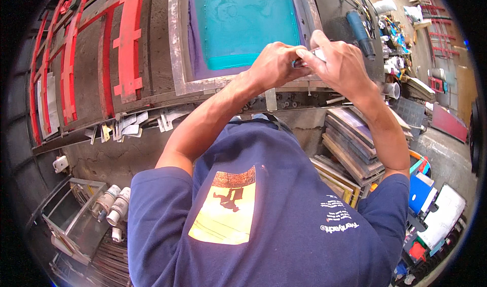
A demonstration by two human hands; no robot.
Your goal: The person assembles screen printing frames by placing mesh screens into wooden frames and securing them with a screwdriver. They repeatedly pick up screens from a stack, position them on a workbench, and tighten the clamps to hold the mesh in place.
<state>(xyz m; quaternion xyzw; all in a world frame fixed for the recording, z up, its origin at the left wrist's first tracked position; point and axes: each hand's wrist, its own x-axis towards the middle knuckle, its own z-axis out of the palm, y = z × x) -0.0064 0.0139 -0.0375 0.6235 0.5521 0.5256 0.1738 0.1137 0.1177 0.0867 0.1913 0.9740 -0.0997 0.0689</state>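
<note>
A screen-printing frame (177, 48) with a teal mesh (243, 18) lies on the bench in front of me. Over its near right corner my two hands meet. My right hand (342, 66) is closed, with a small whitish thing (318, 53) showing between its thumb and fingers; its kind is too hidden to name. Pressed close beside it, my left hand (276, 66) has its fingers curled and pinched together. What those fingers grip is mostly covered. Both hands are raised above the frame's edge.
Red metal racks (129, 38) stand left. A dark blue cylindrical tool (360, 33) with cables lies right of the frame. Stacked frames (355, 140) lean below my right arm. Several pale flat pieces (127, 124) sit along the bench edge; a metal-framed case (76, 216) is lower left.
</note>
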